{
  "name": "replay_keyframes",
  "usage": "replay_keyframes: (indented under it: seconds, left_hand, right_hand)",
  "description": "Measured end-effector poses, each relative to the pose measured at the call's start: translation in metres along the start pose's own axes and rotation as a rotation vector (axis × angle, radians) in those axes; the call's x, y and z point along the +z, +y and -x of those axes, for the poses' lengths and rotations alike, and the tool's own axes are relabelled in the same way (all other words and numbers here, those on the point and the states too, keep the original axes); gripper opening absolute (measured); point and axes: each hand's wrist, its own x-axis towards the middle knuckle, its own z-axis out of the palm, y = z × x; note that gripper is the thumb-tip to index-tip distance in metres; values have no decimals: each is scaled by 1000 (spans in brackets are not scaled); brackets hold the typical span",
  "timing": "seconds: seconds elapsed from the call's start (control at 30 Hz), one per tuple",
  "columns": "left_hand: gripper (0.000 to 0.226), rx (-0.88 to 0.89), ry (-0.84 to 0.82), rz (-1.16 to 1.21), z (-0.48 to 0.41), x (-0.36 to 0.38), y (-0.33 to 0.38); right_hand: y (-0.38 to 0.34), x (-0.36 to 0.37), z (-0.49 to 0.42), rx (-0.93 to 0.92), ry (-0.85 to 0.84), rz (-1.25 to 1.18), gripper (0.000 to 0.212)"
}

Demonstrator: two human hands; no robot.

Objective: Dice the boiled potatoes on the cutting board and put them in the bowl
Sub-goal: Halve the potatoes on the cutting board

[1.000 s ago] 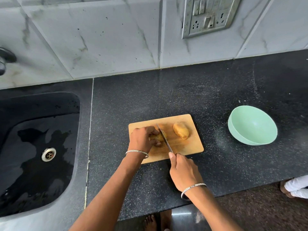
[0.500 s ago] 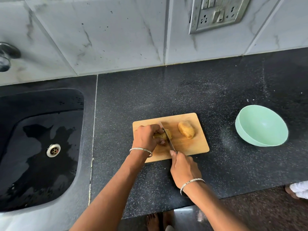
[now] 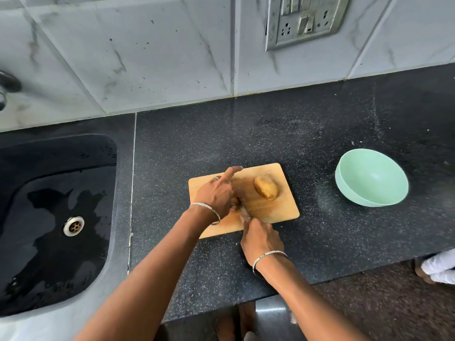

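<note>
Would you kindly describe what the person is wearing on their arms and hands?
Both forearms are bare, with no sleeves in view and no gloves. The left hand carries a thin silver-coloured bangle at the wrist and a ring on one finger. The right hand has a matching bangle at its wrist.

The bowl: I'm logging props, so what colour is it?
The bowl is plain pale mint green, clearest in the head view.
</note>
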Motion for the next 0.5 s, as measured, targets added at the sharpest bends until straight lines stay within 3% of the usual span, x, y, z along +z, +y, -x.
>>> replay_keyframes:
  seconds: [0.17, 0.5]
  left_hand:
    - [31, 16, -63, 41, -5, -8, 2]
    - [34, 5, -36, 74, -4, -5, 3]
  right_hand:
    - [1, 1, 2, -29, 20, -3, 48]
    - [35, 5, 38, -55, 4, 4, 50]
